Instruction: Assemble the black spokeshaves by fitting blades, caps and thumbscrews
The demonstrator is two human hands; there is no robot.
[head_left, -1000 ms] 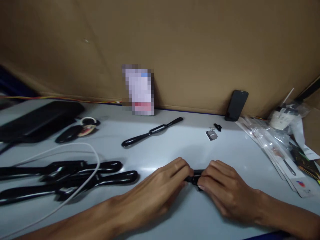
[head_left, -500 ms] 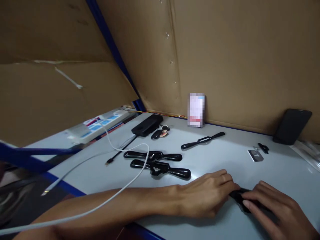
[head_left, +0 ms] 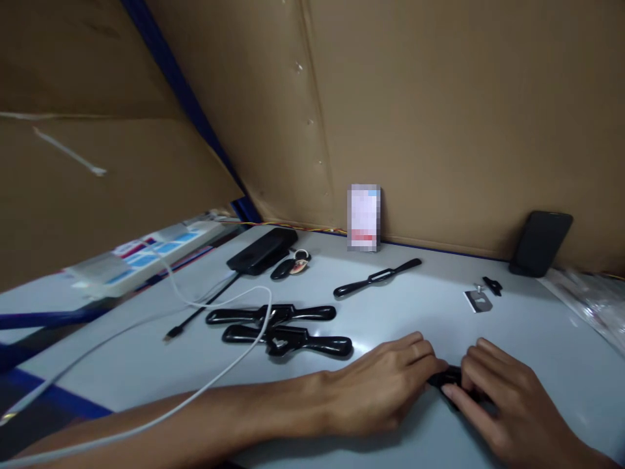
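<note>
Black tool (head_left: 452,374) was held, left hand (head_left: 378,389) and right hand (head_left: 512,396) curled round it, toward front edge of worktop (head_left: 424,316).

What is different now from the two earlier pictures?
Since the first picture, the view has turned left: the power strip has come in, and the drink cup has left at the right. Nothing was visibly taken or let go: left hand and right hand stay on the black piece. The bare spokeshave body and blade lie as before.
</note>
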